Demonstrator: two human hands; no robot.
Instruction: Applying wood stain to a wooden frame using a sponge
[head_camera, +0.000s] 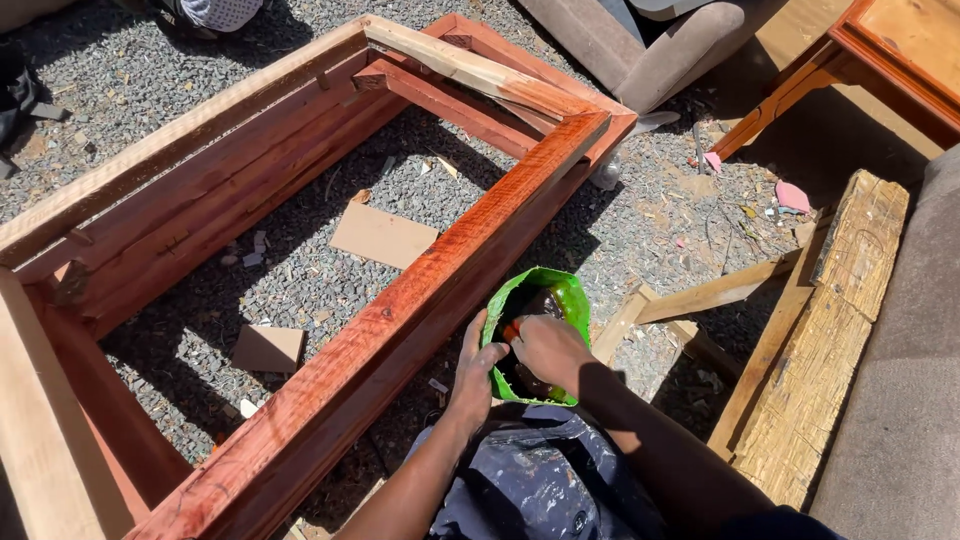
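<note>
A green plastic container (556, 290) with dark liquid inside sits on the gravel in front of my knees. My left hand (476, 372) grips its near left rim. My right hand (545, 348) reaches into its mouth, fingers closed on something small and orange that I cannot make out. Just left of the container runs the red-stained rail of a large wooden frame (420, 300), which lies flat on the ground.
Cardboard scraps (382, 235) lie on the gravel inside the frame. Rough timber pieces (830, 330) lie to the right, beside grey upholstery (900, 400). A wooden table leg (790, 95) and a sofa corner (640, 50) stand at the back.
</note>
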